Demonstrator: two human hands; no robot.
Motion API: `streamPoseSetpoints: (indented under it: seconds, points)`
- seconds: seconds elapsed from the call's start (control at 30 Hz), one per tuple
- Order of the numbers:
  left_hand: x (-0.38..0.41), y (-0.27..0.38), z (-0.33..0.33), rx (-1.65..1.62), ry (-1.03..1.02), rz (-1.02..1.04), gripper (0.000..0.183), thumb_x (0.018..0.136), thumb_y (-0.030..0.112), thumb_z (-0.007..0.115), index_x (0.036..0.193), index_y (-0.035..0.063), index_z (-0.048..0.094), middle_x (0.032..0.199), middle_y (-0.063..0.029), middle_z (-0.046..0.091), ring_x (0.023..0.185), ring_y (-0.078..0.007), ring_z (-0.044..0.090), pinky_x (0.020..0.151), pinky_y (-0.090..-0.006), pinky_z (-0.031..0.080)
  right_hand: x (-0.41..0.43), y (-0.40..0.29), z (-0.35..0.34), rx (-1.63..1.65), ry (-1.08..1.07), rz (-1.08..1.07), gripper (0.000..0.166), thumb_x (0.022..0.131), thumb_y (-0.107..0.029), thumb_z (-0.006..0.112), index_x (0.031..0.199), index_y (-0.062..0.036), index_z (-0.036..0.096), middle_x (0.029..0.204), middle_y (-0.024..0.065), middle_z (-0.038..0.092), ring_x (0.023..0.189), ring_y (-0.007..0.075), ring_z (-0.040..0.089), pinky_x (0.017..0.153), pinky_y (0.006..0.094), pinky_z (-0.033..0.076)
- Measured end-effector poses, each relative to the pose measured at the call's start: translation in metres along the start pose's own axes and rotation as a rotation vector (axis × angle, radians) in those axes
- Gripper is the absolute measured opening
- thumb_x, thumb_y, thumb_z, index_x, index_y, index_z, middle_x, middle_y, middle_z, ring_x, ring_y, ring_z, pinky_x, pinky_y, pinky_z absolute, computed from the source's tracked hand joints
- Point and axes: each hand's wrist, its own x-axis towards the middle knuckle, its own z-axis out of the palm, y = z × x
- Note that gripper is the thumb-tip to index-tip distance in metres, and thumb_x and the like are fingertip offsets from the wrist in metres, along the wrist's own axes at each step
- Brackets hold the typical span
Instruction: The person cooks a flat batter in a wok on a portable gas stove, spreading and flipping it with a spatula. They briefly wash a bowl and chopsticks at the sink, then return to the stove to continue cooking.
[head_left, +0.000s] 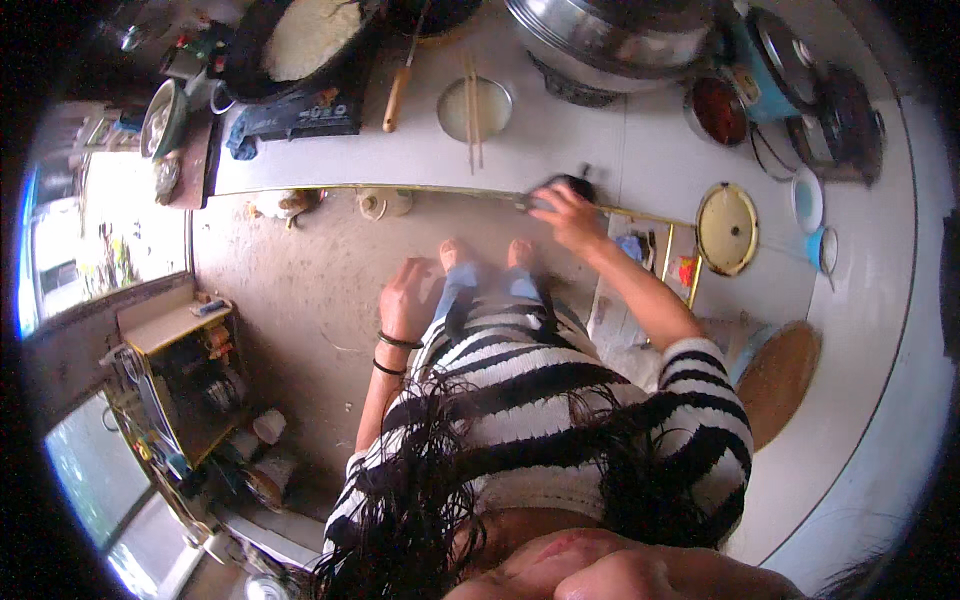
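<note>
My right hand (566, 217) is at the counter's front edge, touching or holding a dark object (574, 189) that is blurred; its kind and the grip cannot be told. My left hand (405, 298) hangs beside my striped sweater, over the floor, fingers slightly bent, with nothing seen in it. On the white counter (555, 142) a metal bowl (480, 120) of pale, whitish contents has a pair of wooden chopsticks (471, 105) across it. A utensil's wooden handle (396, 99) lies to its left. A black wok (251, 75) with pale food (311, 37) stands over a cooktop (311, 112).
A large metal pot (622, 37) stands at the back. Right of it are a bowl of red contents (718, 111), a yellow enamel lid (727, 229) and a blue cup (823, 250). A bowl (163, 120) sits at the left. A low cabinet (176, 319) stands on the floor.
</note>
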Motion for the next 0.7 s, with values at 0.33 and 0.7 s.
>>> streamPoseSetpoints:
  seconds: [0.33, 0.7]
  points:
    - [0.001, -0.038, -0.023, 0.074, 0.119, -0.052, 0.02, 0.084, 0.017, 0.069, 0.102, 0.0097, 0.065, 0.099, -0.0091, 0.065, 0.084, -0.0279, 0.067, 0.068, -0.0392, 0.054, 0.046, -0.018, -0.114, -0.179, 0.09, 0.403, 0.04, 0.086, -0.013, 0.069, 0.125, -0.0082, 0.063, 0.134, 0.0145, 0.057, 0.122, 0.0331, 0.053, 0.103, 0.042, 0.043]
    - [0.059, -0.134, -0.083, -0.033, 0.02, 0.26, 0.023, 0.084, 0.017, 0.071, 0.103, 0.0061, 0.066, 0.088, -0.0105, 0.064, 0.082, -0.031, 0.065, 0.069, -0.0401, 0.054, 0.263, -0.119, 0.013, 0.197, 0.051, 0.655, 0.069, 0.085, -0.04, 0.073, 0.137, -0.0018, 0.05, 0.113, 0.0111, 0.069, 0.091, 0.0246, 0.069, 0.079, 0.0394, 0.053]
